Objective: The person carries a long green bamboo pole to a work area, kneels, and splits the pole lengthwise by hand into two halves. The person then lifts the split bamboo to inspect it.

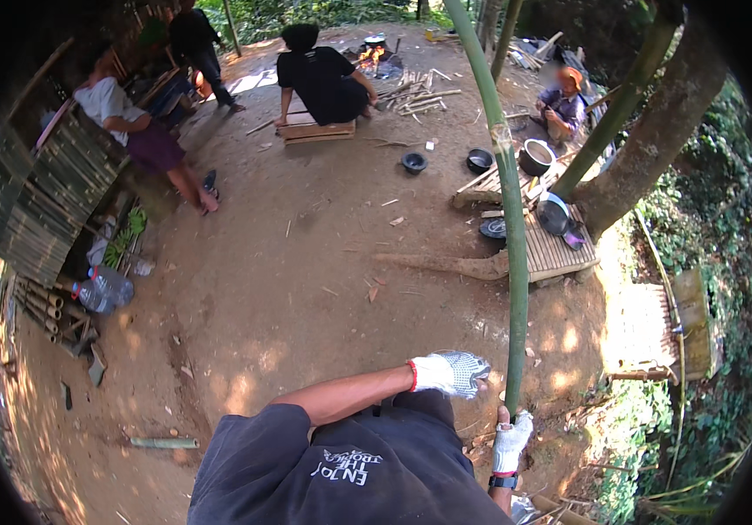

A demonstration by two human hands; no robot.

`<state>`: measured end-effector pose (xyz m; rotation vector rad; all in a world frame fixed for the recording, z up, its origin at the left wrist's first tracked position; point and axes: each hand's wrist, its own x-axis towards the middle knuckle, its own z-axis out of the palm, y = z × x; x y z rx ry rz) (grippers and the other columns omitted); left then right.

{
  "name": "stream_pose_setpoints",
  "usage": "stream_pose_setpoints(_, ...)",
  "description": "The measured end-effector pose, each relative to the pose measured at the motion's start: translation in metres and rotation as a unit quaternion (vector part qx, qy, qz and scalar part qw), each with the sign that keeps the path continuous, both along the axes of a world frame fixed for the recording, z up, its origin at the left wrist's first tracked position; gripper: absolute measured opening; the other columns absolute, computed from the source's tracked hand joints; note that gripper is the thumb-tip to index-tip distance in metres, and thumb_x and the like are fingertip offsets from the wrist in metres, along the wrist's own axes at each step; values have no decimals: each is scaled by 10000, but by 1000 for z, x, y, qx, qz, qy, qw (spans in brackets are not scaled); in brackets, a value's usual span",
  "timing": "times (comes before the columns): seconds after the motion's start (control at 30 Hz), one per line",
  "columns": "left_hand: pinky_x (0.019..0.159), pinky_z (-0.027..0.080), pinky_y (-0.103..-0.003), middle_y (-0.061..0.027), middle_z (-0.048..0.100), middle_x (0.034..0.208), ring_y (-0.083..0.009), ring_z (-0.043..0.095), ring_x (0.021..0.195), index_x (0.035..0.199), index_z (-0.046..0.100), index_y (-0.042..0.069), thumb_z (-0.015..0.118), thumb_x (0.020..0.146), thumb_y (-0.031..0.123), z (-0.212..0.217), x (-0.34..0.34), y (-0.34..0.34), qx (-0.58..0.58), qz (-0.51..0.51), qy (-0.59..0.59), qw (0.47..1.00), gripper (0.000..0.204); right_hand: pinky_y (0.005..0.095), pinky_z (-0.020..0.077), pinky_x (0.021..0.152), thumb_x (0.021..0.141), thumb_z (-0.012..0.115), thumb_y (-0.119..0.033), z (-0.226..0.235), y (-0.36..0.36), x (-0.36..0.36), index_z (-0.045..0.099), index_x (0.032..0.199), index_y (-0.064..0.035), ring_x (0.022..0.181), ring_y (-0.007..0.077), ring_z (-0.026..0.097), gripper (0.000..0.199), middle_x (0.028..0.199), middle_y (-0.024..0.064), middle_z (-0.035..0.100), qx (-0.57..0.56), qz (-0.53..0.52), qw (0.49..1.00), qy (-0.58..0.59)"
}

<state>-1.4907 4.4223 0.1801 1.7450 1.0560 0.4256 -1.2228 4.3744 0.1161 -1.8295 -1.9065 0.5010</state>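
A long green bamboo pole [513,227] rises from beside me and runs up past the top of the view, bending with the lens. My right hand [511,440], in a white knit glove with a dark wristband below it, is closed around the pole's lower end. My left hand [452,374], in a white dotted glove with a red cuff, reaches across my body. It stops just left of the pole, apart from it, with its fingers loosely stretched and nothing in them.
A slatted bamboo platform [559,249] carries pots and a pan [552,213]. A forked log [450,265] lies before it. A tree trunk [656,131] stands right. Several people are around, one seated near a fire [371,59]. Water jugs [111,285] stand left; a bamboo piece [164,443] lies nearby.
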Motion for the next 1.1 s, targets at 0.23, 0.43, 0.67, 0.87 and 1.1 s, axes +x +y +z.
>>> stream_pose_setpoints(0.23, 673, 458, -444, -235, 598, 815, -384, 571, 709, 846, 578, -19, 471, 887, 401, -176, -230, 166, 134, 116, 215, 960, 436, 406, 372, 525, 908, 593, -387, -36, 168, -122, 600, 821, 44, 541, 261, 471, 440, 590, 138, 514, -66, -107, 981, 148)
stream_pose_setpoints(0.43, 883, 490, -442, -219, 612, 1154, -388, 607, 1026, 1111, 647, 29, 448, 915, 398, -361, -461, 67, -391, 612, 278, 630, 463, 281, 321, 421, 958, 535, -332, -45, 396, -228, 604, 816, -8, 464, 92, 444, 360, 523, -13, 462, -92, -65, 980, 161)
stream_pose_setpoints(0.67, 659, 528, -418, -178, 653, 949, -327, 660, 787, 1011, 570, 67, 481, 923, 364, -345, -475, 101, -511, 656, -206, 516, 323, 260, 331, 420, 957, 542, -301, -5, 633, -341, 600, 934, -19, 464, 89, 440, 289, 591, -17, 480, -70, -18, 977, 201)
stream_pose_setpoints(0.87, 748, 507, -457, -174, 650, 981, -341, 642, 878, 1012, 604, 87, 564, 842, 278, -390, -511, 290, -467, 324, 158, 807, 259, 298, 424, 528, 938, 546, -188, 39, 772, -481, 613, 999, 36, 589, 134, 532, 242, 700, 57, 572, -134, -15, 958, 253)
stream_pose_setpoints(1.1, 880, 431, -503, -167, 635, 1063, -355, 585, 1034, 1030, 612, 51, 517, 885, 278, -358, -764, 723, 64, 33, 534, 843, 286, 241, 364, 455, 942, 526, -151, 30, 922, -575, 583, 1078, 29, 508, 80, 483, 233, 618, 11, 549, -263, -53, 879, 393)
